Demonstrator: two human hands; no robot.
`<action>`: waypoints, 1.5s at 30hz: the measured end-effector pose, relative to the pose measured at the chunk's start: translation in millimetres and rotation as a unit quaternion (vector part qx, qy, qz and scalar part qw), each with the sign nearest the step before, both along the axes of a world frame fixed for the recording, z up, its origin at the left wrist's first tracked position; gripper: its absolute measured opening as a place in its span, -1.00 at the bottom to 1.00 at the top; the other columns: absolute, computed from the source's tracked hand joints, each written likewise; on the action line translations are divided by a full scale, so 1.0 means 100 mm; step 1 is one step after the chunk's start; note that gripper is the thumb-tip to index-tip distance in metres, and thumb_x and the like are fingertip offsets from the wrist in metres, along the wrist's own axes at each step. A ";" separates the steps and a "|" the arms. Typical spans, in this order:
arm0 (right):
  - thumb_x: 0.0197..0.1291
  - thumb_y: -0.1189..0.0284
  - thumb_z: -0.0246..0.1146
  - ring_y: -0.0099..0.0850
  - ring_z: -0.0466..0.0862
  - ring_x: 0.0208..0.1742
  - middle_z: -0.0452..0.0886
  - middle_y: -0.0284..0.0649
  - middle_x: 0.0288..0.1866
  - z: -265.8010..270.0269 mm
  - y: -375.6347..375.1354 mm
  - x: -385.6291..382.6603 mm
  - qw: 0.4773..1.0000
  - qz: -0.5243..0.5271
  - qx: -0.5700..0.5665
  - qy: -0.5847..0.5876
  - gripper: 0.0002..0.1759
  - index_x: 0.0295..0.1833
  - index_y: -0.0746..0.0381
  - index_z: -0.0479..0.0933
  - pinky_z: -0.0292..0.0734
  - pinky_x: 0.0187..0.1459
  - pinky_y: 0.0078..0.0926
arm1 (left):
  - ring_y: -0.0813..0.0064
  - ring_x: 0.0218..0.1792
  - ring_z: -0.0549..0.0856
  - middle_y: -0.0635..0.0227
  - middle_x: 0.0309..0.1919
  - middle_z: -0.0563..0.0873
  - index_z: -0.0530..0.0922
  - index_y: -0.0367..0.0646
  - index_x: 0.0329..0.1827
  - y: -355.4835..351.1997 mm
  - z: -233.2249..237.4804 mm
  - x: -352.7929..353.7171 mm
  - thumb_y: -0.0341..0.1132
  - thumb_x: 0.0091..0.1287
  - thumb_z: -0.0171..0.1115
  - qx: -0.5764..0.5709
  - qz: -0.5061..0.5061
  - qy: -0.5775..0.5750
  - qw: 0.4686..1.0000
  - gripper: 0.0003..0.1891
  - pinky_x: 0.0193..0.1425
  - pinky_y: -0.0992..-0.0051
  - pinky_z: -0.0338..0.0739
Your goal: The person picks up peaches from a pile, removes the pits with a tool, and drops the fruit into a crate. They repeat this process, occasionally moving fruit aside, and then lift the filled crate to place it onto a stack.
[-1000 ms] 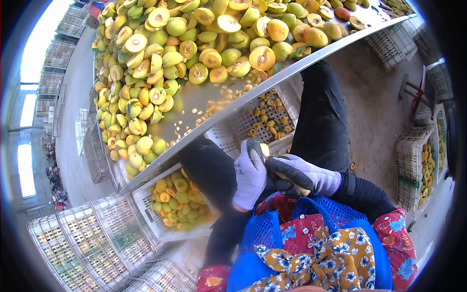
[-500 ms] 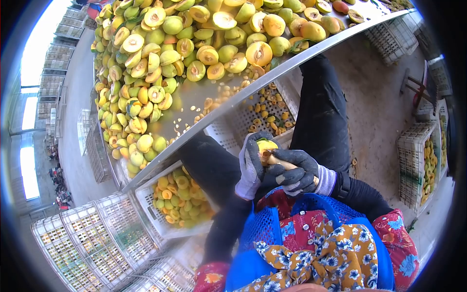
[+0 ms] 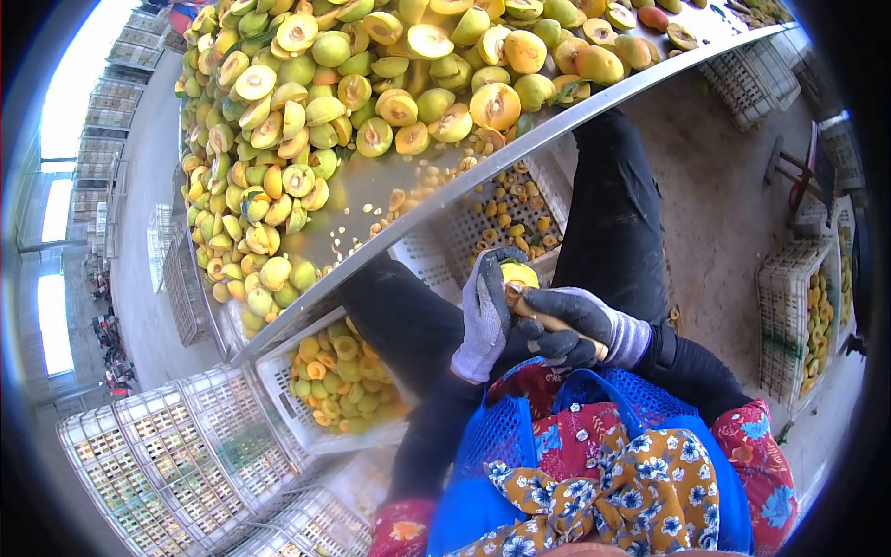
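Observation:
My left hand (image 3: pixel 484 311), in a grey-and-lilac work glove, is closed around a yellow-green peach half (image 3: pixel 519 274) with the cut side facing my right hand. My right hand (image 3: pixel 585 325), gloved the same way, grips a wooden-handled tool (image 3: pixel 549 321). Its tip meets the fruit's cut face, but the blade's shape is hidden. Both hands are above my lap, just below the metal edge of the worktable (image 3: pixel 520 148). Many halved peaches (image 3: pixel 278 167) are heaped on that table, with small stones or scraps (image 3: pixel 399 200) near its edge.
Beneath the table, a white crate (image 3: pixel 432 255) holds small fruit scraps. Another crate (image 3: pixel 278 376) of peach halves stands by my left leg. Stacked crates (image 3: pixel 176 436) are at lower left; a fruit-filled crate (image 3: pixel 789 316) stands on the right. My legs flank the scrap crate.
My right hand and the tool have shifted slightly, turning against the fruit, and more of the wooden handle shows. The left hand keeps its hold, tilted a little.

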State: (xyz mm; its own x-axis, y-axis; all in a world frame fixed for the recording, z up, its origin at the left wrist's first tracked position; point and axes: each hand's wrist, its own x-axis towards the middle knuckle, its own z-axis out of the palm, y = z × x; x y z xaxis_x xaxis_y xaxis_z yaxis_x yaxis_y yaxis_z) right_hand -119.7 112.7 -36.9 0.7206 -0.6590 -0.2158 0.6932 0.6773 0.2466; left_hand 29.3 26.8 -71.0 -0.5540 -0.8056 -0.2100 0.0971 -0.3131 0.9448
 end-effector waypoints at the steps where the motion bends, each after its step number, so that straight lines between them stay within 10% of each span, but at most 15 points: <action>1: 0.49 0.02 0.05 -0.63 0.34 -0.77 0.41 -0.36 -0.63 0.08 -0.01 -0.04 0.995 0.005 -0.006 0.101 -0.53 -0.12 0.27 0.48 0.23 -0.75 -0.77 | 0.54 -0.14 0.63 0.33 -0.18 0.64 0.51 -0.24 0.05 0.00 0.00 -0.02 -0.09 0.64 -0.16 0.006 0.006 0.001 1.000 -0.61 0.05 0.49 0.54; 5: 0.46 0.07 0.14 -0.67 0.39 -0.72 0.43 -0.39 -0.59 0.22 -0.06 -0.10 0.957 0.003 -0.045 0.288 -0.57 -0.13 0.28 0.51 0.26 -0.71 -0.77 | 0.54 -0.16 0.64 0.33 -0.19 0.65 0.54 -0.25 0.01 -0.05 -0.04 -0.04 -0.10 0.64 -0.14 0.013 0.033 -0.051 0.998 -0.61 0.00 0.51 0.57; 9: 0.46 0.07 0.13 -0.70 0.41 -0.66 0.45 -0.46 -0.55 0.30 -0.15 -0.10 0.784 0.094 -0.190 0.584 -0.59 -0.16 0.23 0.54 0.34 -0.62 -0.66 | 0.45 -0.08 0.69 0.22 -0.04 0.65 0.47 -0.32 0.21 -0.03 -0.07 -0.01 -0.09 0.58 -0.01 0.013 0.040 -0.104 0.994 -0.57 0.03 0.51 0.62; 11: 0.43 0.12 0.15 -0.36 0.56 -0.63 0.54 -0.22 -0.56 0.12 -0.10 -0.05 0.576 0.068 -0.320 0.749 -0.62 -0.16 0.26 0.50 0.46 -0.54 -0.39 | 0.43 -0.02 0.68 0.19 0.04 0.63 0.45 -0.34 0.26 -0.06 -0.15 0.08 -0.18 0.56 0.06 0.079 0.021 -0.089 0.993 -0.60 0.08 0.51 0.61; 14: 0.37 0.18 0.19 0.06 0.64 -0.47 0.57 0.11 -0.52 0.10 -0.07 0.02 0.351 0.070 -0.388 0.849 -0.62 -0.12 0.35 0.44 0.52 -0.42 -0.06 | 0.43 0.03 0.67 0.17 0.10 0.61 0.44 -0.32 0.28 -0.12 -0.01 0.25 -0.30 0.49 0.14 -0.438 -0.102 -0.225 0.864 -0.62 0.10 0.49 0.61; 17: 0.42 0.17 0.11 0.00 0.67 -0.49 0.58 0.04 -0.57 0.13 -0.10 -0.02 0.322 0.060 -0.436 0.838 -0.59 -0.14 0.39 0.40 0.54 -0.46 -0.10 | 0.44 0.00 0.68 0.21 0.08 0.62 0.44 -0.25 0.28 -0.11 0.21 0.37 -0.34 0.46 0.16 -0.046 -0.082 -0.176 0.980 -0.62 0.00 0.53 0.63; 22: 0.43 0.14 0.13 -0.10 0.69 -0.48 0.59 0.04 -0.52 -0.13 -0.22 -0.02 0.451 -0.047 -0.337 0.825 -0.57 -0.18 0.37 0.44 0.56 -0.41 -0.16 | 0.42 -0.01 0.69 0.23 -0.06 0.69 0.45 -0.22 0.27 -0.15 0.22 1.16 -0.22 0.48 0.14 -0.181 0.038 -0.407 0.895 -0.61 -0.11 0.52 0.63; 23: 0.44 0.08 0.14 -0.41 0.64 -0.56 0.58 -0.17 -0.55 -0.14 -0.28 -0.11 0.658 0.025 -0.248 0.711 -0.57 -0.17 0.30 0.50 0.50 -0.50 -0.41 | 0.35 0.00 0.69 0.18 -0.05 0.70 0.45 -0.22 0.28 -0.16 0.36 1.30 -0.20 0.48 0.13 -0.201 0.085 -0.486 0.846 -0.60 -0.06 0.45 0.63; 25: 0.45 0.06 0.14 -0.68 0.53 -0.58 0.58 -0.35 -0.52 -0.05 -0.29 -0.24 0.870 -0.037 -0.153 0.468 -0.58 -0.12 0.24 0.55 0.38 -0.57 -0.68 | 0.18 0.02 0.70 0.08 -0.01 0.70 0.44 -0.23 0.30 -0.20 0.67 1.51 -0.16 0.48 0.12 -0.259 0.146 -0.681 0.669 -0.57 0.06 0.28 0.60; 28: 0.47 0.13 0.13 -0.73 0.48 -0.56 0.58 -0.37 -0.46 0.00 -0.35 -0.26 0.904 -0.062 -0.121 0.406 -0.64 -0.03 0.23 0.57 0.33 -0.52 -0.78 | -0.03 0.07 0.66 -0.05 0.05 0.68 0.42 -0.23 0.34 -0.40 1.04 1.39 -0.19 0.46 0.13 -0.493 0.154 -0.764 0.387 -0.54 0.18 0.15 0.51; 30: 0.48 0.15 0.12 -0.70 0.49 -0.51 0.58 -0.36 -0.41 0.10 -0.41 -0.22 0.895 -0.073 -0.115 0.424 -0.63 -0.04 0.26 0.59 0.38 -0.45 -0.72 | -0.05 0.11 0.64 -0.06 0.08 0.66 0.44 -0.22 0.34 -0.69 1.24 0.92 -0.19 0.44 0.14 -0.386 0.174 -0.657 0.624 -0.53 0.20 0.16 0.50; 32: 0.48 0.15 0.12 -0.68 0.50 -0.50 0.57 -0.38 -0.42 -0.09 -0.39 -0.05 0.650 -0.285 -0.335 0.620 -0.62 -0.09 0.28 0.58 0.40 -0.42 -0.70 | 0.05 0.05 0.69 0.08 -0.04 0.74 0.59 -0.21 0.14 -1.17 1.10 0.50 -0.15 0.46 0.13 -0.455 0.131 -0.594 0.650 -0.64 0.14 0.20 0.53; 36: 0.46 0.14 0.13 -0.63 0.51 -0.53 0.54 -0.34 -0.33 -0.19 -0.36 -0.16 0.752 -0.105 -0.222 0.612 -0.63 -0.07 0.28 0.55 0.40 -0.47 -0.66 | -0.09 -0.05 0.70 -0.18 -0.12 0.70 0.47 -0.35 0.11 -2.06 0.55 -0.40 0.17 0.40 0.08 -0.410 -0.003 -0.614 0.674 -0.37 0.03 0.10 0.57; 40: 0.46 0.22 0.15 -0.62 0.53 -0.50 0.58 -0.29 -0.32 -0.26 -0.32 -0.23 0.815 -0.117 -0.159 0.545 -0.66 0.13 0.25 0.47 0.42 -0.50 -0.70 | -0.04 -0.13 0.71 -0.10 -0.13 0.69 0.38 -0.35 0.09 -1.96 0.61 -0.61 -0.14 0.30 0.31 -0.305 -0.025 -0.440 0.844 -0.50 0.01 0.21 0.60; 45: 0.50 0.26 0.08 -0.63 0.45 -0.66 0.58 -0.28 -0.42 -0.43 -0.35 -0.29 0.977 -0.143 -0.019 0.155 -0.63 0.27 0.22 0.38 0.36 -0.67 -0.77 | 0.41 -0.24 0.71 0.23 -0.18 0.67 0.40 -0.27 0.18 -1.87 0.33 -0.20 -0.32 0.34 0.23 -0.372 0.035 -0.299 0.878 -0.60 -0.27 0.47 0.63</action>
State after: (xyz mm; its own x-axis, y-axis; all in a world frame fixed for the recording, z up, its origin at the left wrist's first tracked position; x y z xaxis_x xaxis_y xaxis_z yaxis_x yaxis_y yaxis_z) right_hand -148.5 77.9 -79.8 0.4107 -0.8353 -0.3655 0.8925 0.4504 -0.0265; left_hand 9.7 -160.1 -38.3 -0.4679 -0.8705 0.1525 -0.4917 0.3998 0.7735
